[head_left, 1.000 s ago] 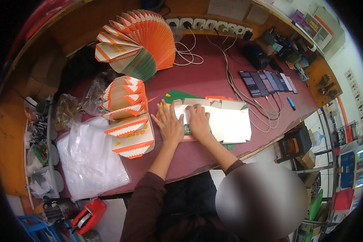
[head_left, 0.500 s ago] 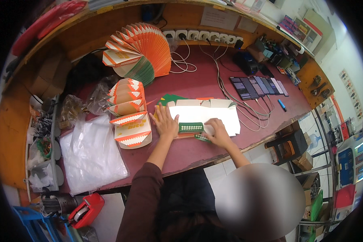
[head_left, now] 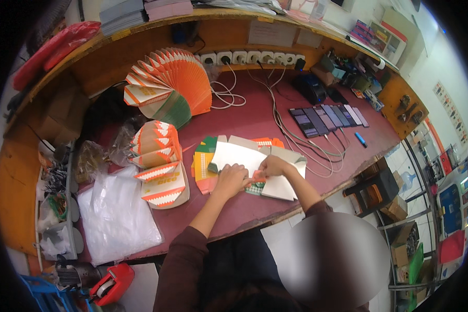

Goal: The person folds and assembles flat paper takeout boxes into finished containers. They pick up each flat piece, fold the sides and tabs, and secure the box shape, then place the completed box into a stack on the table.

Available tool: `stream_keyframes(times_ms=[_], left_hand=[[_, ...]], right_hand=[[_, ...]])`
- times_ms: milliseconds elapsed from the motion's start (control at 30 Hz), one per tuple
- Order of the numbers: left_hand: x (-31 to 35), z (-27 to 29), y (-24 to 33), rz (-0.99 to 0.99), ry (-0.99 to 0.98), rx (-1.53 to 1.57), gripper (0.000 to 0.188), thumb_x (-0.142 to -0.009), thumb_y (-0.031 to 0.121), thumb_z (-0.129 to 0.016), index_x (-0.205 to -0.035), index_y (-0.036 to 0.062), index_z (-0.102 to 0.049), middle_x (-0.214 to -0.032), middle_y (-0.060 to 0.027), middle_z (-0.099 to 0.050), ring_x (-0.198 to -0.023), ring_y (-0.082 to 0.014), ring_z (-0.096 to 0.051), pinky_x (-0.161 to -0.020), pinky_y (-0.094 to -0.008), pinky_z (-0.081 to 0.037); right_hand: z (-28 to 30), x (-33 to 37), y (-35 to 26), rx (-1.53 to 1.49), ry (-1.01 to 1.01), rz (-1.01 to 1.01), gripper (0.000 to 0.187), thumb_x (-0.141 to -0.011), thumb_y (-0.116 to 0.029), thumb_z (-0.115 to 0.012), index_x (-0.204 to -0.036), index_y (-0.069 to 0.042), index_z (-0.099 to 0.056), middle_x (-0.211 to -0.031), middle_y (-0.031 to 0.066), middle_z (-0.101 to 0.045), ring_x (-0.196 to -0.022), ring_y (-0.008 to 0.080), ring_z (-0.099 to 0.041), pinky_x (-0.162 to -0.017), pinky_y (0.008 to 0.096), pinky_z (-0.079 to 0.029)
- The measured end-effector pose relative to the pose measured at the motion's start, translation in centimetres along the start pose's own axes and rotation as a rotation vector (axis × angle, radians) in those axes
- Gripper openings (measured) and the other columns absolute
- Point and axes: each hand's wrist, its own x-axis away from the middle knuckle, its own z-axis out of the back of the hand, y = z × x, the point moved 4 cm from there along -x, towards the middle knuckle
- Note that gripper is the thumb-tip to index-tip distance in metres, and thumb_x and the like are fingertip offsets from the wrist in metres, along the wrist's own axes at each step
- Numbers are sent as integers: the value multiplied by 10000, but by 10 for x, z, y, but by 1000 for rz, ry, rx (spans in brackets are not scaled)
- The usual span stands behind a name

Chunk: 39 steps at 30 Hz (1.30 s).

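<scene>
Before me on the dark red table lies a flat cardboard box blank, white side up and creased across the middle, with its sides raised. My left hand is closed on its near edge, fingers bent over the card. My right hand pinches the same edge close by. Between the hands shows a small orange-pink flap, with a green checked part just below it. Further flat blanks in yellow, green and orange lie underneath and stick out to the left. The fingers hide part of the fold.
Left of the blanks stands a row of folded orange-and-white cartons; a larger fan of them is behind. Clear plastic bags lie at the left. Several phones with white cables and a blue marker are at the right.
Both hands have come together at the blank's near edge; the left moved right. The flat white blank is now bent, and the green strip along its near edge is no longer visible as before.
</scene>
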Motion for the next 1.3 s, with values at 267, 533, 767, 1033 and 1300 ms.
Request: stream_keyframes(times_ms=[267, 533, 767, 1033, 1300], left_hand=[[-39, -35, -18, 89, 133, -41, 413, -905, 354, -475, -656, 81, -660, -614, -101, -625, -575, -310, -600, -619, -415, -465], [-29, -39, -18, -131, 296, -151, 273, -900, 284, -504, -848, 57, -647, -561, -73, -581, -531, -296, -591, -557, -430, -471], [-44, -28, -26, 297, 54, 146, 560, -939, 424, -384, -711, 3, -673, -758, -210, -653, -706, -372, -638, -675, -455, -499], [-37, -17, -49, 399, 72, 172, 564, -939, 415, -366, -708, 2, -672, -762, -219, -649, -749, -378, -633, -713, -473, -484], [-26, -14, -46, 246, 94, 86, 540, -939, 393, -383, -650, 33, -663, -665, -191, -632, -643, -361, -621, -638, -458, -489]], right_hand=[[-19, 23, 10, 62, 611, -22, 674, -592, -425, -808, -1022, -11, -495, -1048, 154, -511, -1001, 304, -532, -798, 435, -442], [-43, -12, -20, 214, 936, -82, 363, -817, -273, -566, -1098, -55, -491, -1033, 133, -477, -990, 311, -459, -770, 462, -334], [-31, 21, -21, -69, 815, 13, 507, -828, -377, -577, -1205, -56, -469, -1080, 128, -486, -1030, 307, -466, -837, 486, -334], [-40, 89, -9, 398, 644, 243, 341, -843, -348, -574, -1023, -58, -572, -999, 112, -555, -920, 301, -538, -768, 418, -440], [5, 19, 3, 243, 420, 51, 240, -886, -240, -516, -838, -11, -575, -661, 174, -610, -658, 352, -600, -626, 446, -459]])
